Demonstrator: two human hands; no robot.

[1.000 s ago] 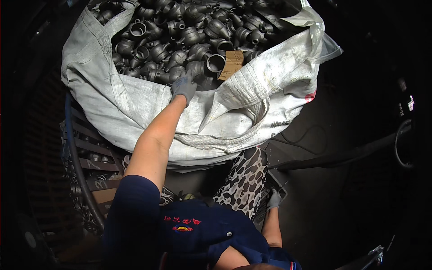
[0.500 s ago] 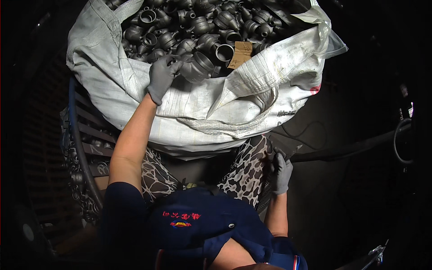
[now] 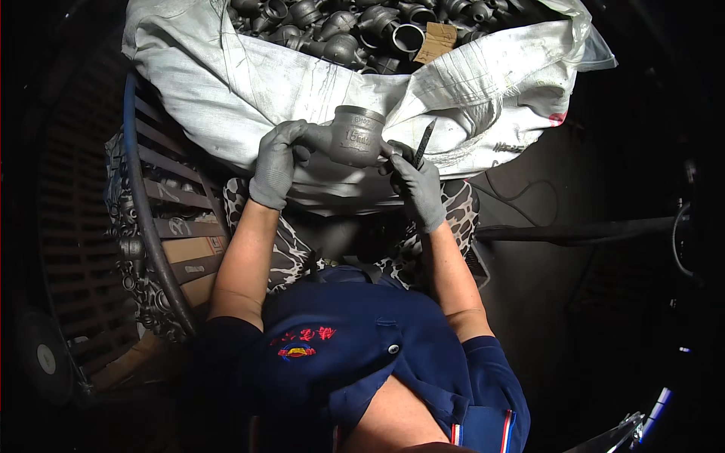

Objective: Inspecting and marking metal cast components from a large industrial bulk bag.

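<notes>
A grey metal valve body casting (image 3: 356,137) is held up in front of the white bag, its round threaded-looking mouth facing upward. My gloved left hand (image 3: 279,161) is closed round the pipe stub on its left side. At the casting's right end, the fingers of my gloved right hand (image 3: 416,187) meet the smaller stub. A slim dark stick-like tool (image 3: 425,141) juts up from that same hand, gripped between thumb and fingers; its exact kind is unclear. Part of the right fingers is hidden in shadow.
The big white woven bag (image 3: 302,90) holds many similar castings (image 3: 341,49), with a brown cardboard piece (image 3: 436,42) on them. On the left stands a slatted metal crate (image 3: 143,196) with small castings beside it. A dark bar (image 3: 574,230) runs across at the right.
My left hand has brought the casting from the bag's rim toward me, turning its mouth upward. My right hand has risen from beside my right thigh to the casting. The view has shifted.
</notes>
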